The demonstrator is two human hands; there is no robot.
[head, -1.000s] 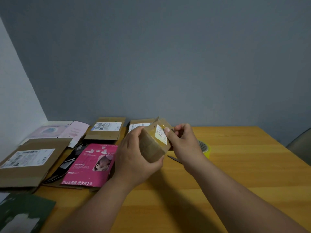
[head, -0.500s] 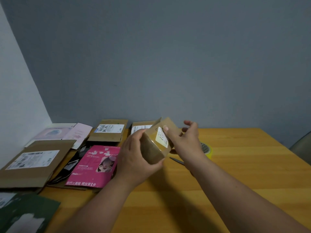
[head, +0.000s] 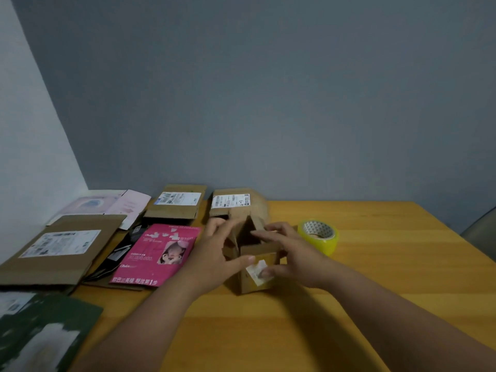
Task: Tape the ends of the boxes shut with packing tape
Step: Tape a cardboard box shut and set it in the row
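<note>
**Small box on the tabletop, top flaps up**

The small cardboard box [head: 255, 272] stands on the wooden tabletop [head: 375, 304]. Left hand [head: 214, 253] and right hand [head: 292, 253] grasp it, fingers curled around its sides; motion blur hides the exact contact. Yellow tape roll [head: 319, 236] lies just beside.

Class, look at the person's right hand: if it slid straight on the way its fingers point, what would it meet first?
The right hand points leftward across the small cardboard box, which it already touches. Beyond that, probably the left hand, though depth is unclear.
</note>
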